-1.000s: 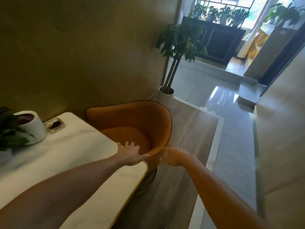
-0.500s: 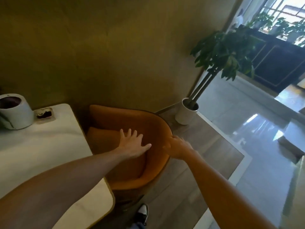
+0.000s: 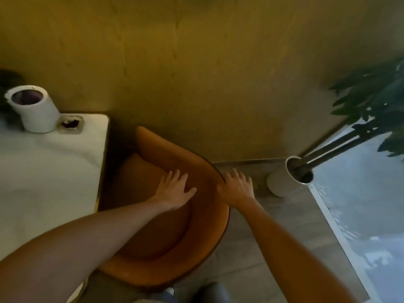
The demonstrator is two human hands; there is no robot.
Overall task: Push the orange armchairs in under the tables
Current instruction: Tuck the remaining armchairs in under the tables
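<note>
An orange armchair (image 3: 166,228) with a curved back stands beside the white marble table (image 3: 50,171), its seat partly under the table's gold edge. My left hand (image 3: 175,190) lies flat, fingers spread, against the inner side of the chair's back. My right hand (image 3: 237,188) presses on the outside of the back's rim, fingers spread, thumb on the rim. Both forearms reach in from the bottom of the view.
On the table's far corner stand a white plant pot (image 3: 35,110) and a small square ashtray (image 3: 70,124). A tall plant in a white pot (image 3: 288,179) stands on the wooden floor right of the chair, near the ochre wall. Glossy tiled floor lies at the right. My shoe (image 3: 209,291) shows at the bottom.
The view has swung down and left over the chair. My left hand moved from the table edge onto the chair's inner back; my right hand stays on the rim. The chair sits closer to the wall.
</note>
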